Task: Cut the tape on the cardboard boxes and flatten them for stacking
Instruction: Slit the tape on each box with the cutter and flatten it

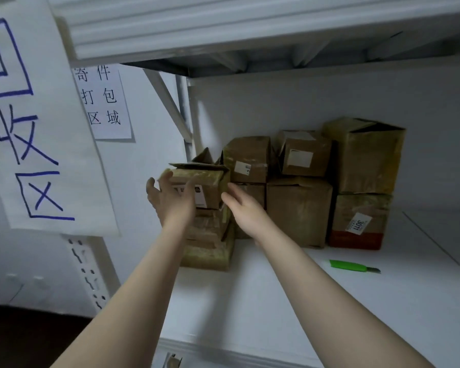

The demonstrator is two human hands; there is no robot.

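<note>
A small brown cardboard box point(210, 181) with loose top flaps sits on top of a low stack of flattened cardboard point(210, 251) at the shelf's left. My left hand point(168, 197) is at its left front face with fingers spread and straight. My right hand point(239, 205) reaches to its right side, fingers straight; whether it touches the box I cannot tell. A green utility knife point(352, 266) lies on the white shelf board to the right, blade out, away from both hands.
Several more brown boxes point(300, 208) are stacked against the back wall, the tallest point(367, 155) at the right. The white shelf board point(276, 301) spreads out in front of them. An upper shelf point(223, 30) hangs overhead. Paper signs point(101, 102) hang at the left beside a slotted upright point(88, 272).
</note>
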